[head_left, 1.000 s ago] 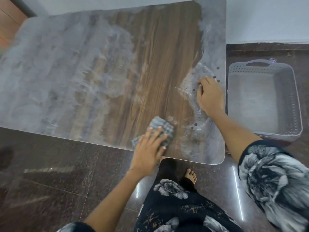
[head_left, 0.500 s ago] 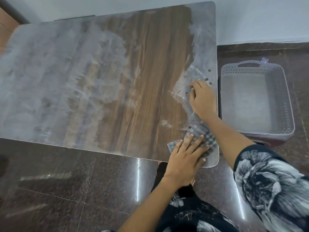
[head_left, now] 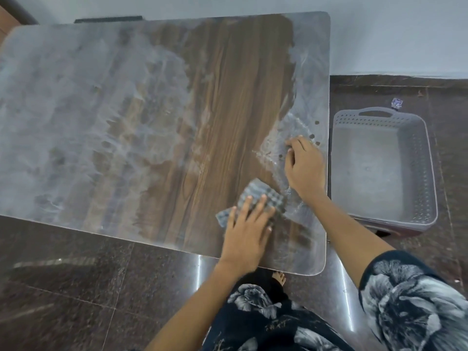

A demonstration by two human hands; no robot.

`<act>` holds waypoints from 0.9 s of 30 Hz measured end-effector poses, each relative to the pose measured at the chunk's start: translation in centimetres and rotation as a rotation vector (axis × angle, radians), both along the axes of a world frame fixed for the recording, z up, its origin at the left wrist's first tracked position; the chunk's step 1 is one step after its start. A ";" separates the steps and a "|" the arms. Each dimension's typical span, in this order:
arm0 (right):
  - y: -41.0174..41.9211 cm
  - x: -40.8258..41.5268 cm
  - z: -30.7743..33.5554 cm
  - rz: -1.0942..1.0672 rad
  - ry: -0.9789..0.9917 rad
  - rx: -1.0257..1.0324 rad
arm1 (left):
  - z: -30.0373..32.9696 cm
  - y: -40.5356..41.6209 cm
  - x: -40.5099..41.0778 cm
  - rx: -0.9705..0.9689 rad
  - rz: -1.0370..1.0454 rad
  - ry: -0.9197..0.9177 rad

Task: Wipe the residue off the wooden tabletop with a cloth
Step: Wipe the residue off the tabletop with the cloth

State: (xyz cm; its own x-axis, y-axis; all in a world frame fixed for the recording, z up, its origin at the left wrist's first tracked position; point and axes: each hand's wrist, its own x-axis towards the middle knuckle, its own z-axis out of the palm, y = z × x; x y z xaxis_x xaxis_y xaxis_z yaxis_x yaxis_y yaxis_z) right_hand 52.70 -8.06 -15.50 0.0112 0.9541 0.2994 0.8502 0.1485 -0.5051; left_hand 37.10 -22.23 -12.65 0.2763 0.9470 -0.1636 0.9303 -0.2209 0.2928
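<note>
The wooden tabletop [head_left: 228,110] shows bare dark grain down its middle. Whitish residue [head_left: 63,110] covers its left half, and a thinner band of it runs along the right edge. A grey checked cloth [head_left: 260,193] lies near the front right corner. My left hand [head_left: 247,231] presses flat on it, fingers spread, hiding the cloth's near part. My right hand [head_left: 305,165] rests on the table by the right edge, fingers curled with the tips on the surface, holding nothing.
A grey perforated plastic basket [head_left: 430,173] stands on the dark polished floor just right of the table. A white wall runs behind. My bare foot [head_left: 278,277] shows under the front table edge.
My left hand swept the cloth right to the front corner, then back left and slightly away from me. The front right corner now shows less residue. My right hand stayed put.
</note>
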 end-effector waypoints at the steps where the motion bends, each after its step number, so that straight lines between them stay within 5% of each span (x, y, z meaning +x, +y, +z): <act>1: 0.0 0.0 0.1 0.000 0.007 -0.003 | 0.0 -0.4 0.2 -0.006 -0.063 0.006; 6: 0.1 -0.1 0.2 0.008 0.018 -0.010 | 0.4 0.8 -2.7 -0.056 -0.201 0.009; 12: -0.4 -0.1 0.5 0.046 -0.059 -0.027 | 0.4 5.2 -5.5 -0.091 0.324 -0.118; 15: -0.5 0.0 0.7 0.095 -0.098 -0.042 | 0.4 3.9 -2.0 -0.102 0.428 -0.113; 23: -0.4 0.4 0.3 0.299 -0.037 -0.075 | 0.0 -7.2 11.5 -0.123 0.214 0.001; 27: -0.4 1.0 0.3 0.334 0.010 -0.090 | -0.1 -7.7 13.6 -0.101 0.286 0.028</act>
